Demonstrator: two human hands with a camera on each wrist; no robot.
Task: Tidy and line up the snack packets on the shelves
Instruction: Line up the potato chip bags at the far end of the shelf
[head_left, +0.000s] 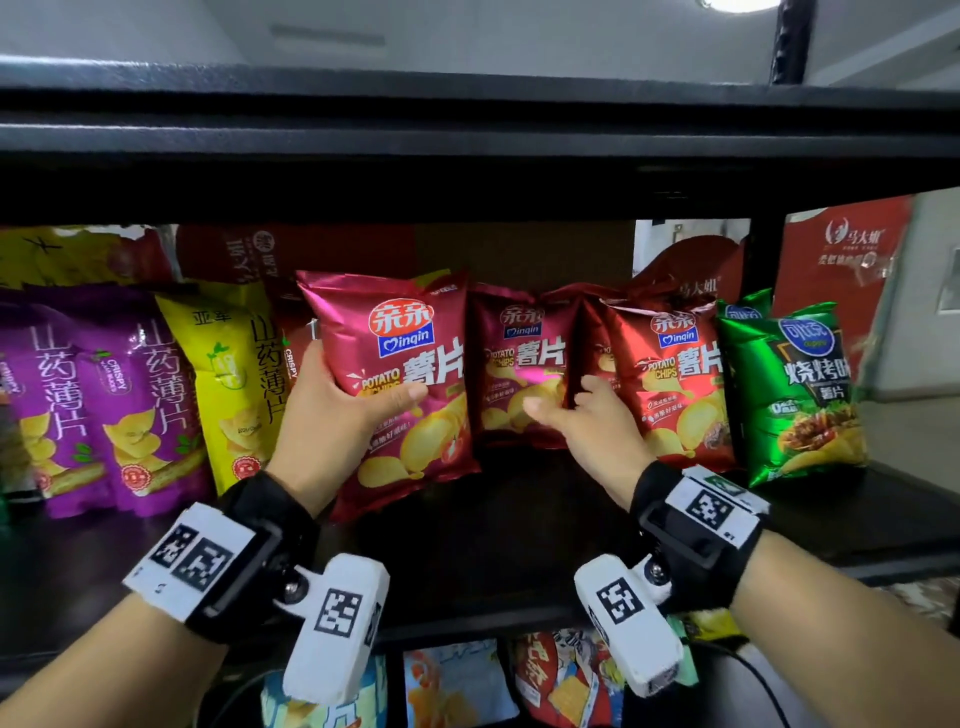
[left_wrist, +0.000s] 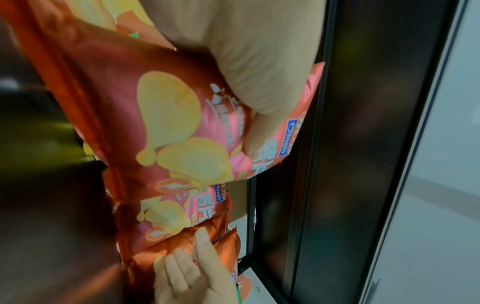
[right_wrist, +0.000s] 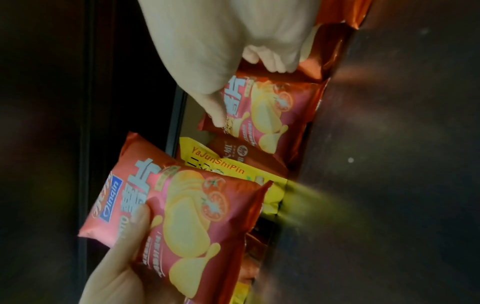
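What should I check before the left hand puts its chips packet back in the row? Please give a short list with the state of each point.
1. Left hand grips the pink tomato chips packet: ok.
2. Held packet upright: not ok, it tilts.
3. Right hand steadies the second pink packet: ok, thumb on its front.
4. Free slot between that packet and the yellow packet: cannot tell.
5. Shelf in front bare: ok.
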